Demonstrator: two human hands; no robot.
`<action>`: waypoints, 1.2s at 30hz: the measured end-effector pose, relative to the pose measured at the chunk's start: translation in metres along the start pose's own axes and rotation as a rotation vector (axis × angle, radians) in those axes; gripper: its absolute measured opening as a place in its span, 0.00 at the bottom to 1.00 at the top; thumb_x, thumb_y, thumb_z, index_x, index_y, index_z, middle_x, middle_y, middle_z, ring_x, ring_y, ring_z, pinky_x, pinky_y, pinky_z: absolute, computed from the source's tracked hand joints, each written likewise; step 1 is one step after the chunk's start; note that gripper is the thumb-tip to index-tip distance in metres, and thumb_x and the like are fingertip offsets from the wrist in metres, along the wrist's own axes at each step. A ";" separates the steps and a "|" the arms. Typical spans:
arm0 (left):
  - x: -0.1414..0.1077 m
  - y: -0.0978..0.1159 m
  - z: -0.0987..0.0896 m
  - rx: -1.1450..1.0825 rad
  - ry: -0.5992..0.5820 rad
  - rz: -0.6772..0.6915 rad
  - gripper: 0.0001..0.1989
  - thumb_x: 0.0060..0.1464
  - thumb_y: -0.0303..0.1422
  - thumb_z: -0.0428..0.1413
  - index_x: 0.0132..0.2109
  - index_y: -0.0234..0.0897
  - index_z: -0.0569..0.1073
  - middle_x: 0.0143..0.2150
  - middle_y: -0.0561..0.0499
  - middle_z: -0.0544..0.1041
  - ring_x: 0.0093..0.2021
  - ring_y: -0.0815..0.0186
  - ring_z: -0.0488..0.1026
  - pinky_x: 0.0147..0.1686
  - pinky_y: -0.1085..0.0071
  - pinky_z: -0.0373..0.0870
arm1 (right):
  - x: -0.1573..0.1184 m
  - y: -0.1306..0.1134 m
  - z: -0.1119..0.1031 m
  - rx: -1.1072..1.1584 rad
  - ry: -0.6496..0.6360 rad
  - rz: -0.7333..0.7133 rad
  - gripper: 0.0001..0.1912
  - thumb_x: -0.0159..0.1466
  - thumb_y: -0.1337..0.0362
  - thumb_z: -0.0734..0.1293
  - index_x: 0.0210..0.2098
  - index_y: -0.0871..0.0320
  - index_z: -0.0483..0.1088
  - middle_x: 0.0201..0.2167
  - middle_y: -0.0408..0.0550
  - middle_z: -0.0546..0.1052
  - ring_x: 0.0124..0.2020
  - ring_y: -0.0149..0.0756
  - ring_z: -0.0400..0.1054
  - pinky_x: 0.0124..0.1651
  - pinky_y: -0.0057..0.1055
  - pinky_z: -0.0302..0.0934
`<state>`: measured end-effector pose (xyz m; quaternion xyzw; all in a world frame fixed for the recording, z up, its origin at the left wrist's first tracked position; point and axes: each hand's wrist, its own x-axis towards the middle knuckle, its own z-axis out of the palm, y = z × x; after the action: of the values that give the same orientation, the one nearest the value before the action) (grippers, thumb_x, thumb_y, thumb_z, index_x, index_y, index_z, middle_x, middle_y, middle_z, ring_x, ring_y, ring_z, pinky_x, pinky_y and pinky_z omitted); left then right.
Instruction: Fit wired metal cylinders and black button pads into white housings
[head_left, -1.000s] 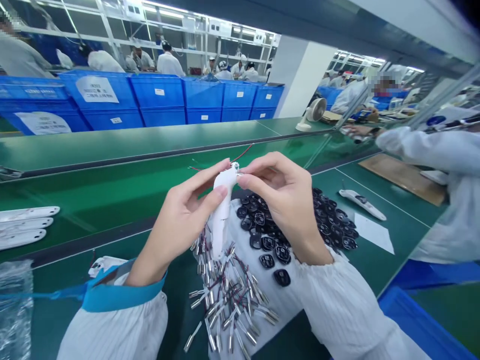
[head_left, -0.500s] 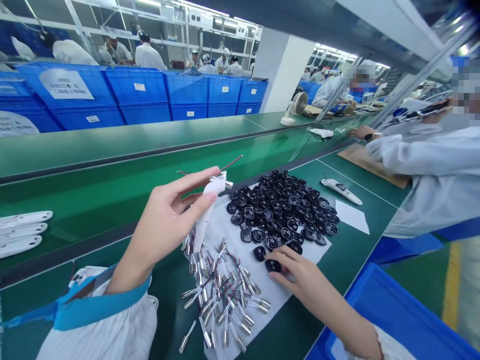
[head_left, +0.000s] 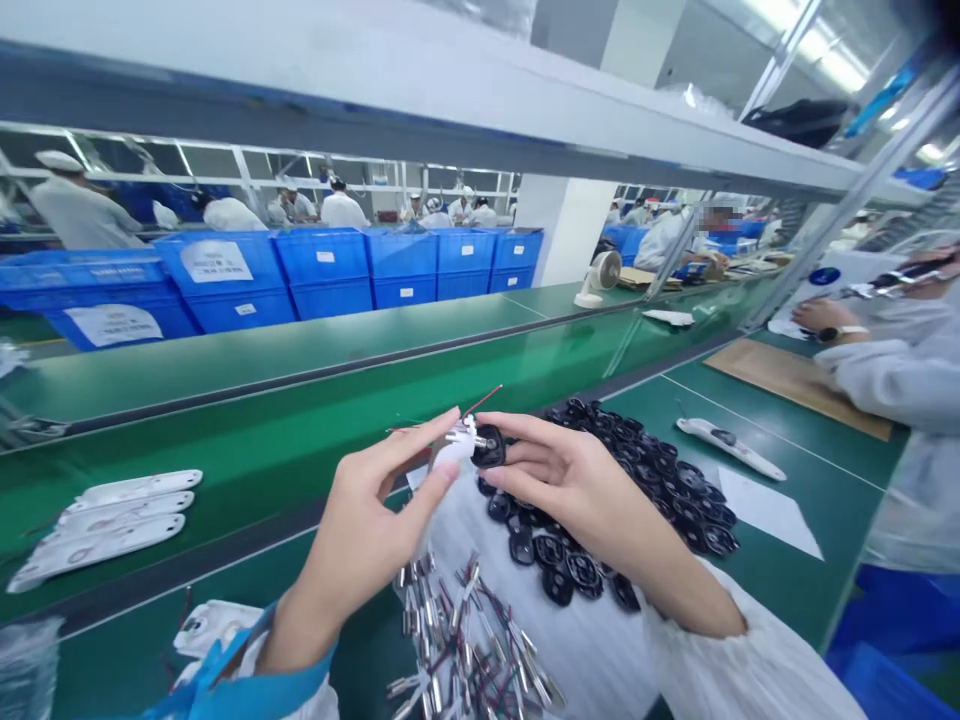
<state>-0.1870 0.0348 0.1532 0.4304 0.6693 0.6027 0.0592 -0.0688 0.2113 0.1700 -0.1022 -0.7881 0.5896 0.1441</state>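
Note:
My left hand pinches a white plastic part with a small metal piece at its tip and thin red wires rising from it. Between the fingertips of my right hand is a black part, held against the tip of the white part. Below both hands lies a pile of small metal motors with wires on a white sheet. Many black parts are heaped to the right, partly behind my right hand and forearm.
White housings lie on the green belt at left. Another housing and a paper are at right, near a cardboard sheet and a person's arm. A shelf crosses overhead.
My right hand has lifted a black part from the edge of the heap and brought it up to the white part in my left hand. The camera view has tilted upward.

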 end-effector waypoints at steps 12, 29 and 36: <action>-0.001 -0.002 -0.021 0.239 0.066 0.261 0.21 0.66 0.27 0.58 0.62 0.52 0.76 0.60 0.56 0.79 0.61 0.64 0.75 0.59 0.68 0.75 | 0.051 0.006 0.004 0.298 -0.231 -0.051 0.21 0.61 0.55 0.78 0.50 0.55 0.80 0.41 0.50 0.84 0.36 0.39 0.81 0.47 0.40 0.78; 0.004 -0.009 -0.018 0.289 0.070 0.216 0.10 0.63 0.26 0.61 0.49 0.44 0.82 0.51 0.53 0.83 0.53 0.65 0.80 0.52 0.73 0.78 | 0.059 0.007 0.023 0.327 -0.198 0.037 0.23 0.47 0.59 0.84 0.40 0.56 0.79 0.41 0.48 0.84 0.42 0.42 0.80 0.51 0.38 0.74; 0.009 -0.012 -0.016 0.293 0.110 0.257 0.11 0.58 0.24 0.66 0.47 0.41 0.84 0.49 0.52 0.85 0.50 0.66 0.82 0.50 0.77 0.78 | 0.065 0.016 0.019 0.419 -0.252 0.044 0.21 0.48 0.58 0.84 0.39 0.55 0.80 0.47 0.48 0.82 0.38 0.37 0.79 0.49 0.36 0.71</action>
<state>-0.2085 0.0302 0.1509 0.4827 0.6916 0.5241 -0.1183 -0.1364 0.2198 0.1567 -0.0128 -0.6581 0.7512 0.0496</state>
